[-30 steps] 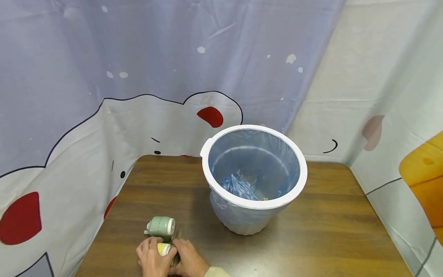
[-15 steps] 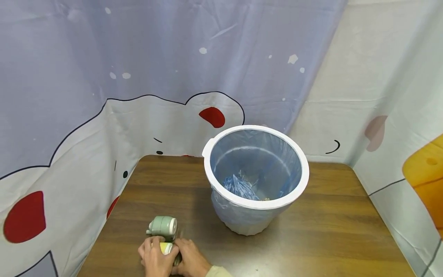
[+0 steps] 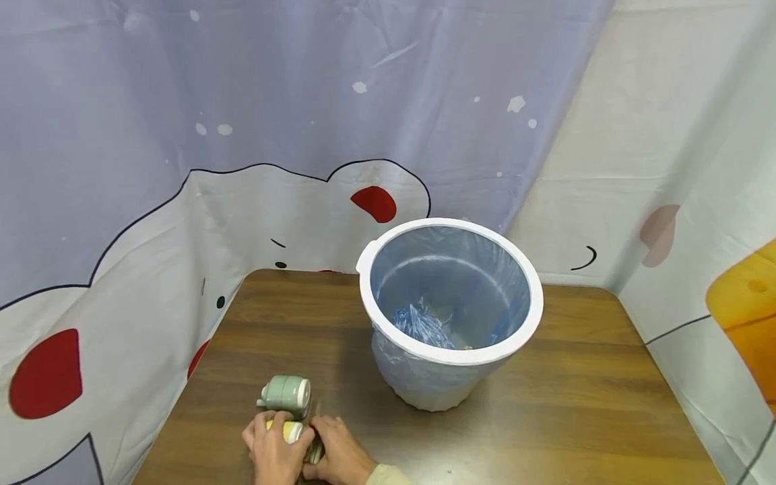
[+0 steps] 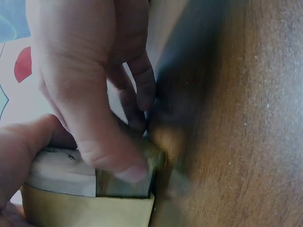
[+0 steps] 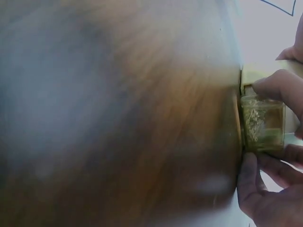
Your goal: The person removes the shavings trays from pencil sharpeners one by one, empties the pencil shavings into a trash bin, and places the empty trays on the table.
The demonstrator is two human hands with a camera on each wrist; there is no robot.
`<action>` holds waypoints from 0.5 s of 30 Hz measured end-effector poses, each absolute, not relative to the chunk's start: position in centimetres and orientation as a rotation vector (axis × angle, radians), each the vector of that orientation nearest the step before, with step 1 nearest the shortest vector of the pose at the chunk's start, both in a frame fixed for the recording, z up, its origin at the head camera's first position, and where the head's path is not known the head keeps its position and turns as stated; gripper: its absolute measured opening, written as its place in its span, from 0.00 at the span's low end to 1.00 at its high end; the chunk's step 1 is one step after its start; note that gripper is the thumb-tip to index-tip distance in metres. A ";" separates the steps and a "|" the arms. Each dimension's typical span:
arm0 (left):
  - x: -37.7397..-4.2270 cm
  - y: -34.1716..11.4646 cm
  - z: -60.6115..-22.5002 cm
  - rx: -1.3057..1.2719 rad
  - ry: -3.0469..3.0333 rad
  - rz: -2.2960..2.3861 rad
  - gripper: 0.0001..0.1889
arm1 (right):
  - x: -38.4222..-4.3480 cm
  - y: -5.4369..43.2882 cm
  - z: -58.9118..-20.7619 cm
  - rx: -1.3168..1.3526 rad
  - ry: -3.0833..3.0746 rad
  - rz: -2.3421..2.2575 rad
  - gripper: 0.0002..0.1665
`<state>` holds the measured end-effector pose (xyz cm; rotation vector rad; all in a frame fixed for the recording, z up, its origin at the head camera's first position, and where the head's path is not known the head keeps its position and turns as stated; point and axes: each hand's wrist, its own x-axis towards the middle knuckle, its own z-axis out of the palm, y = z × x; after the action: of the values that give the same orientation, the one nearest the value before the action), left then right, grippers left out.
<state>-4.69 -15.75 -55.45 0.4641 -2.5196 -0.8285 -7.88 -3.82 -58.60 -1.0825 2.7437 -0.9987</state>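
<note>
My left hand [image 3: 271, 450] grips a yellow-and-white pencil sharpener [image 3: 291, 432] near the table's front left, its body partly covered by the fingers. In the left wrist view the sharpener's yellow casing [image 4: 85, 211] shows beside a clear box. Pale shavings lie inside that clear box [image 5: 259, 124], best seen in the right wrist view. My right hand [image 3: 341, 450] holds the box between thumb and fingers at its side, low over the wood. Just behind both hands, a green barrel-shaped object [image 3: 285, 392] with a white end lies on its side.
A white-rimmed bin [image 3: 397, 345] lined with blue plastic stands right of the hands, crumpled film inside [image 3: 420, 327]. The wooden table [image 3: 594, 391] meets a printed curtain [image 3: 273, 87] at the back and sides.
My right hand has shifted slightly right, and a little more of the box shows between the hands. My left hand keeps its grip; the view drifts slightly.
</note>
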 end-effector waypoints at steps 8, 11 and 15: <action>-4.9 -16.1 -55.3 0.438 -2.516 -0.829 0.16 | -7.9 -2.3 -58.7 -0.994 2.703 -0.995 0.30; -4.9 -16.1 -55.2 0.458 -2.537 -0.836 0.16 | -7.9 -1.7 -58.8 -0.992 2.682 -1.021 0.29; -4.9 -15.8 -55.1 0.502 -2.573 -0.858 0.15 | -7.8 -0.9 -59.0 -0.952 2.628 -1.064 0.29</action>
<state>-4.94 -15.81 -55.14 0.5021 -2.5726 -0.8580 -7.85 -0.92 -59.04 -0.9523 2.6279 -1.0639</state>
